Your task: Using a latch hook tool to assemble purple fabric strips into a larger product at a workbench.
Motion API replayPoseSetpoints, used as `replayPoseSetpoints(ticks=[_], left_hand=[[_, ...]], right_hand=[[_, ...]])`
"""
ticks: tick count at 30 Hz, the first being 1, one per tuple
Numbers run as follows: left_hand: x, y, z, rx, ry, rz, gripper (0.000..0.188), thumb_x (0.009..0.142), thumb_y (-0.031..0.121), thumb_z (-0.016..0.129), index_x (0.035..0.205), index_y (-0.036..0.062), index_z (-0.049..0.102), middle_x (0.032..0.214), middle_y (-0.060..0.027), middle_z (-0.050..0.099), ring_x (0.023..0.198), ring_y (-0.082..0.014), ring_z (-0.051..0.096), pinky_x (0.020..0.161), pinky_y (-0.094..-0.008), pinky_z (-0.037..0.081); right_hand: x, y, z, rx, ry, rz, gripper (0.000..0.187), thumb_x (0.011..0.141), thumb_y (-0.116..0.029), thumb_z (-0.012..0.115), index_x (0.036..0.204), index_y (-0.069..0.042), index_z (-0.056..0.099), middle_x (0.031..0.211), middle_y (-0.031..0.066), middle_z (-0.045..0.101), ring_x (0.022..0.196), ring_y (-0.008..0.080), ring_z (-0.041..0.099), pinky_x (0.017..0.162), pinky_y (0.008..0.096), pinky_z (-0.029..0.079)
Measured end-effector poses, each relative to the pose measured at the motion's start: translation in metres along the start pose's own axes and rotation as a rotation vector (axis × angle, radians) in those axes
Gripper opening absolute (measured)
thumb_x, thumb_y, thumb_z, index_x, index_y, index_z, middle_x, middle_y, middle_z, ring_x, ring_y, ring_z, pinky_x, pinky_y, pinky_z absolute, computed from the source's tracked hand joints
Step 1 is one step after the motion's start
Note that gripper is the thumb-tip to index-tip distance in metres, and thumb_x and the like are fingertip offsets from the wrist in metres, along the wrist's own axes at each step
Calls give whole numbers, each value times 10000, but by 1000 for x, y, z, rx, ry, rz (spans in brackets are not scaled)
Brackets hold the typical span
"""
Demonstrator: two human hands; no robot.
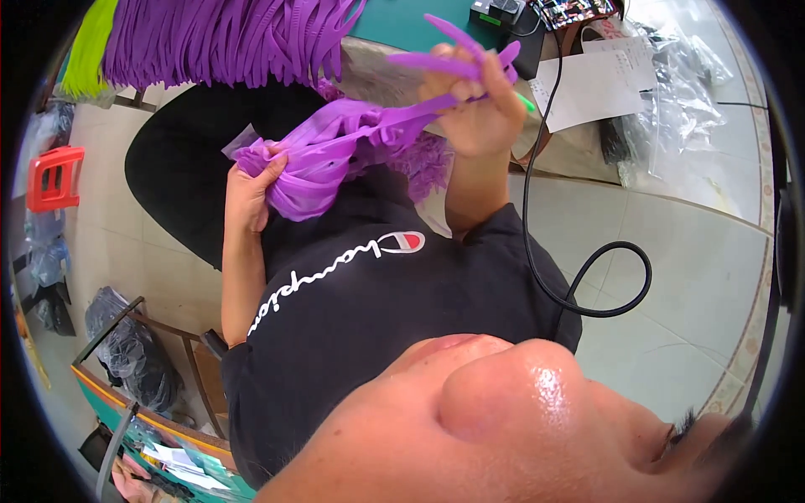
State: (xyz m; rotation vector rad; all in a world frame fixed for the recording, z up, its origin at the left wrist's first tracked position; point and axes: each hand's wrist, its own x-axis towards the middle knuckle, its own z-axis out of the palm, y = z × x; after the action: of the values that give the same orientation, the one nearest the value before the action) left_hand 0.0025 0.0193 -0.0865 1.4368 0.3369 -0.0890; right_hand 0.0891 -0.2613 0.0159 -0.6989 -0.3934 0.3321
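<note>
Left hand and right hand clamp purple straps; beyond the grip, teal tabletop; leftward, red plastic stool.

Purple strips: looped bunch in left hand, ends in right hand.

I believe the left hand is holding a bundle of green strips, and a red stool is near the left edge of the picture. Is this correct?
Not quite: the head view shows that the bundle of strips in the left hand is purple, not green. The red stool is indeed near the left edge.
</note>
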Motion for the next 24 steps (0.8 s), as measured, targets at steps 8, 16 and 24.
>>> replayPoseSetpoints(ticks=[8,16,24], left_hand=[[-2,23,6,-931,-289,-531,405,937,288,517,1219,-3,493,1207,-183,558,1126,-289,546,989,-453,424],[1,20,11,-1202,-334,-387,606,946,393,445,1368,-18,305,1378,-228,379,1278,-365,376,1066,-533,289],[-3,8,10,-987,-253,-474,386,881,140,608,1198,-46,489,1149,-165,581,1022,-229,604,909,-372,496]], right_hand=[[19,12,-13,71,-21,-41,291,983,-360,386,860,-107,462,796,2,421,608,69,314,557,213,276],[17,39,3,-71,135,122,283,980,-369,402,873,-114,458,772,0,433,559,48,294,512,201,256],[27,44,8,-67,161,146,336,940,-389,492,788,-90,464,759,27,493,521,43,281,490,193,266]])
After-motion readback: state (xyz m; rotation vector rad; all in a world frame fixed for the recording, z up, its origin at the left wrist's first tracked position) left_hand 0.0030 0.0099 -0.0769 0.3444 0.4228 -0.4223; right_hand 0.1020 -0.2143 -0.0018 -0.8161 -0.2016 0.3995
